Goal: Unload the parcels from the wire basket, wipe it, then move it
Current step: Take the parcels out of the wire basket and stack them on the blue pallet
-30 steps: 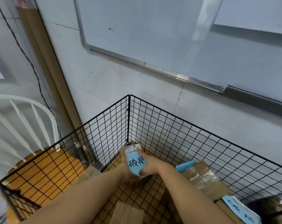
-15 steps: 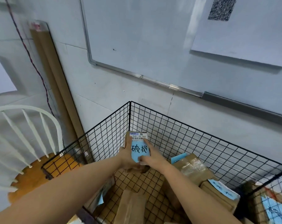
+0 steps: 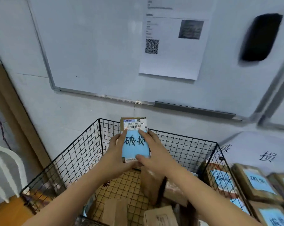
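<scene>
Cardboard under a blue label, the parcel (image 3: 134, 144) you clasp by its long edges with left hand (image 3: 117, 153) and right hand (image 3: 156, 153), raised above the wire basket (image 3: 72, 157), looks light, stiff and easy to hold there.

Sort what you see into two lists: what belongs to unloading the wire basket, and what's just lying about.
Belongs to the job: wire basket; blue-labelled parcel, gripped by left hand and right hand; brown parcels still inside.

Just lying about: whiteboard; printed sheet with QR code; white chair; tall cardboard leaning on the wall.
</scene>
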